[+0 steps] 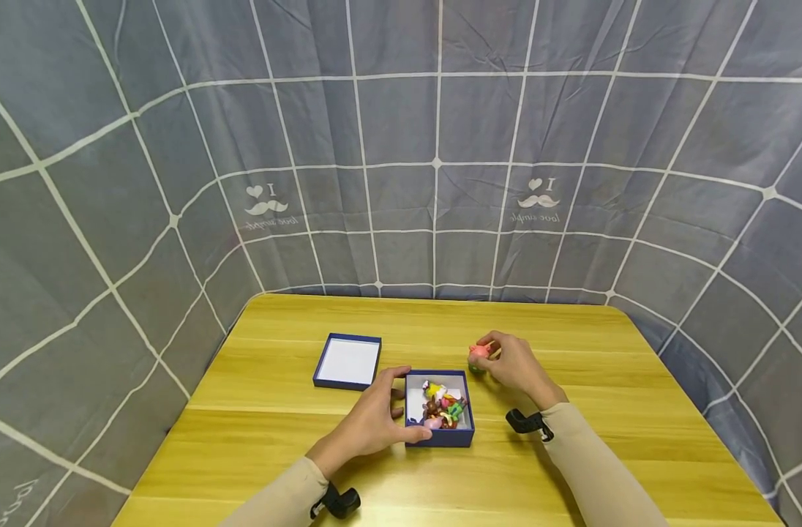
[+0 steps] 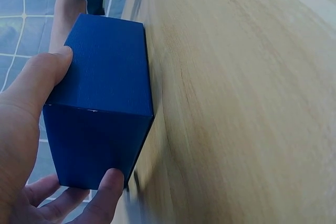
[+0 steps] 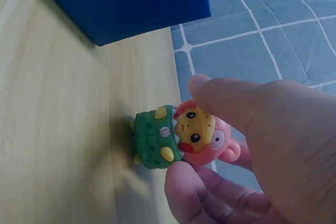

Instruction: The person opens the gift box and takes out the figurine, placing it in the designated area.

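Note:
A blue box (image 1: 440, 438) with a white inside stands on the table, holding several small colourful toy figures (image 1: 443, 406). My left hand (image 1: 371, 417) grips its left side, thumb at the near wall and fingers along the far left corner; the left wrist view shows the thumb on one blue face (image 2: 107, 66). To the right of the box, my right hand (image 1: 514, 364) pinches a toy figure (image 3: 181, 134) by its pink hood. That figure has a yellow face and a green, barrel-like body with yellow limbs. It is upright, close over the wood.
The blue-rimmed box lid (image 1: 348, 361) lies with its white inside up, behind and left of the box. A yellow wooden table (image 1: 295, 432) carries everything. Grey curtains (image 1: 401, 197) with white grid lines hang around its back and sides.

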Demonstrator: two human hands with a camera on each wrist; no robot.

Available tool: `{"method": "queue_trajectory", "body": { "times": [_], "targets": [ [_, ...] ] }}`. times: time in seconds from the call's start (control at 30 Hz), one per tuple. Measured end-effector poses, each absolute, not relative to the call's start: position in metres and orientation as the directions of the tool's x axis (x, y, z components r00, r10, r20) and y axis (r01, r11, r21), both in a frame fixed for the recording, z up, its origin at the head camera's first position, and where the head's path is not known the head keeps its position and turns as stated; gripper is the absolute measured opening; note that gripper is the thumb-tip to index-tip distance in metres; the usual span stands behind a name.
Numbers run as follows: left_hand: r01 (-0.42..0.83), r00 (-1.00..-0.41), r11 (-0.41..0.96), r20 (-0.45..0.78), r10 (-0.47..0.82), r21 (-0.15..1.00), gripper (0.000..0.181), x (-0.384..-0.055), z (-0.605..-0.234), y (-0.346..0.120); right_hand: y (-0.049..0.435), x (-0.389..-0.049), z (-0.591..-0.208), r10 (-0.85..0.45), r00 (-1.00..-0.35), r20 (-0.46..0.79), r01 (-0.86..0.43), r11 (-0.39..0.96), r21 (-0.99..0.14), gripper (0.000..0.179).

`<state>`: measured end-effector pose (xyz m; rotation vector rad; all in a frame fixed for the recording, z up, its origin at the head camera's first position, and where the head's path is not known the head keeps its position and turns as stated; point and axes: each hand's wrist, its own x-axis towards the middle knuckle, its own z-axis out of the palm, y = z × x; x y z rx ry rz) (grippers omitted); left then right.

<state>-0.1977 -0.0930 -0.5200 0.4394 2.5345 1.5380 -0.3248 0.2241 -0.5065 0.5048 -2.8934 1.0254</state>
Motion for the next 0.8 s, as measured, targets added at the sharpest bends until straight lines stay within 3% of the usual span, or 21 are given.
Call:
{"method": "queue_trajectory", "body": {
  "times": [0.43, 0.8],
  "targets": [
    [0.186, -0.944, 0.437, 0.038, 0.327, 0.880, 0.117, -0.1989, -0.5198, -0.0943, 0.2253, -0.3244, -0.5051, -0.317, -0.940, 0.126, -0.325, 0.722, -0.611, 0.040],
    [0.193, -0.940, 0.463, 0.029, 0.339, 0.865, 0.117, -0.1969, -0.5170, -0.0936, 0.2290, -0.3202, -0.5027, -0.334, -0.934, 0.126, -0.341, 0.732, -0.590, 0.051]
  ]
}}
